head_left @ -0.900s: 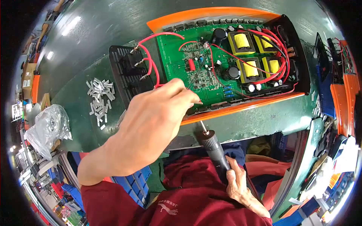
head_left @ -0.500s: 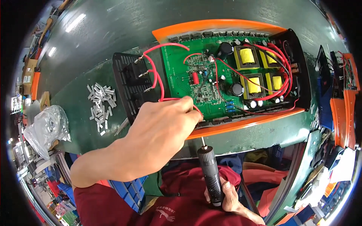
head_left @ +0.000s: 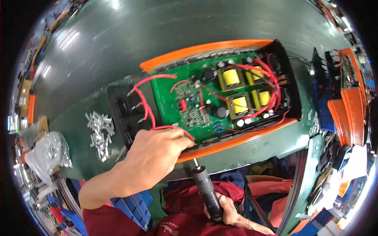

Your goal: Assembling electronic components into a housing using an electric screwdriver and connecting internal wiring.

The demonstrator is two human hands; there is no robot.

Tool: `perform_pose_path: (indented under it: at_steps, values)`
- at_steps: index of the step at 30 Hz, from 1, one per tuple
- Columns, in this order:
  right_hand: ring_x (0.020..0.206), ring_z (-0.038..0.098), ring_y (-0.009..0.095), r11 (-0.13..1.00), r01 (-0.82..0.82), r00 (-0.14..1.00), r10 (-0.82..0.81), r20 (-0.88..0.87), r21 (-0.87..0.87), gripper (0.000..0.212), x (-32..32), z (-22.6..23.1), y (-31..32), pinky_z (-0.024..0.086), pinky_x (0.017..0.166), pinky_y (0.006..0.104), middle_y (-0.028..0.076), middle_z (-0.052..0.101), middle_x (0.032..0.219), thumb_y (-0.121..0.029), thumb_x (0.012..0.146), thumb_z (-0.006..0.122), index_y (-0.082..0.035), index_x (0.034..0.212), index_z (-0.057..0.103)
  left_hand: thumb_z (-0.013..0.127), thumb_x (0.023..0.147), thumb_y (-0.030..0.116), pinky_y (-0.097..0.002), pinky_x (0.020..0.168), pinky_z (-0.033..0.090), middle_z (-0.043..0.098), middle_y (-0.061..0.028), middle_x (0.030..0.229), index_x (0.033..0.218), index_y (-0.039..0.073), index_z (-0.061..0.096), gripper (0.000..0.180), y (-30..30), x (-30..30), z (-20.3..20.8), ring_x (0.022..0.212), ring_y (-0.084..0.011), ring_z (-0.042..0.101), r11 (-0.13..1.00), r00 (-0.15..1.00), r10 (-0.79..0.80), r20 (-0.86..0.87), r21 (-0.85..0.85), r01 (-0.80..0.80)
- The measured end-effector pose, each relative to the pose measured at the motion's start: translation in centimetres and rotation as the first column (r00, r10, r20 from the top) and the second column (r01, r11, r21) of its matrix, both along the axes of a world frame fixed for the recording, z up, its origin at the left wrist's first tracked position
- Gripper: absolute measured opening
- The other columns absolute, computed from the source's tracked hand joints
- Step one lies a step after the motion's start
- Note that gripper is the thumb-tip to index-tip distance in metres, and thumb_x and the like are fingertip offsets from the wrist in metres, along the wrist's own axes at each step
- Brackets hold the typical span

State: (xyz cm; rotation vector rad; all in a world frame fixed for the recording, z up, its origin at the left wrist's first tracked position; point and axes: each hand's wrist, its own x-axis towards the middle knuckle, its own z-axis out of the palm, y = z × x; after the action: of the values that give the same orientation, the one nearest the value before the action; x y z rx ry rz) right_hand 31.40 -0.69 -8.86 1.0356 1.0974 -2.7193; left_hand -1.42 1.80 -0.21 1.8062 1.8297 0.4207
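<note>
Black screwdriver (head_left: 207, 192), both hands (head_left: 151, 155) (head_left: 230, 211) curled

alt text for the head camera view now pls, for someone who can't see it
A person's right hand holds a black screwdriver pointed at the near orange side panel, while the left hand is at the near edge of a green circuit board, by a red wire. Small silver pieces and a clear plastic bag are at left.

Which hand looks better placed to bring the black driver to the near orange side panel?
Likely the right hand: it grips the driver, whose bit points at the panel. The left hand is at the near edge of the circuit board.
</note>
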Motion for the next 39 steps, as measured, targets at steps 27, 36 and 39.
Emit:
perform_pose_path:
  at_steps: [27, 36, 39]
  values:
    - [0.114, 0.060, 0.034, 0.475, -0.026, 0.955, -0.247, 0.162, 0.879, 0.063, 7.5, 1.1, 3.0, 0.046, 0.100, 0.0440, 0.022, 0.066, 0.116, -0.050, 0.104, 0.036, -0.004, 0.145, 0.050, 0.068, 0.086, 0.060, -0.0461, 0.073, 0.055, 0.072, -0.0081, 0.097, 0.110, 0.013, 0.070, 0.053, 29.4, 5.8, 2.4, 0.088, -0.0327, 0.071, 0.541, 0.445, -0.730, -0.520, -0.041, 0.840]
    - [0.048, 0.047, 0.011, 0.735, 0.508, 0.776, -0.617, 0.131, 0.450, 0.073, 8.8, -1.9, 5.7, 0.035, 0.044, 0.0256, 0.007, 0.059, 0.067, -0.068, 0.103, 0.024, -0.008, 0.131, 0.053, 0.066, 0.083, 0.070, -0.0482, 0.074, 0.055, 0.073, -0.0170, 0.088, 0.104, 0.010, 0.074, 0.064, 31.0, -2.2, 2.5, 0.087, -0.0385, 0.070, 0.786, 0.693, -0.472, -0.545, 0.096, 0.611]
    - [0.044, 0.045, 0.009, 0.668, 0.381, 0.841, -0.537, 0.060, 0.639, 0.071, 8.1, -0.1, 8.6, 0.030, 0.040, 0.0235, 0.006, 0.060, 0.069, -0.068, 0.100, 0.040, -0.007, 0.135, 0.052, 0.067, 0.082, 0.072, -0.0486, 0.081, 0.056, 0.075, -0.0167, 0.099, 0.104, 0.010, 0.075, 0.066, 29.4, -3.4, 2.4, 0.095, -0.0393, 0.070, 0.864, 0.737, -0.384, -0.557, 0.065, 0.499]
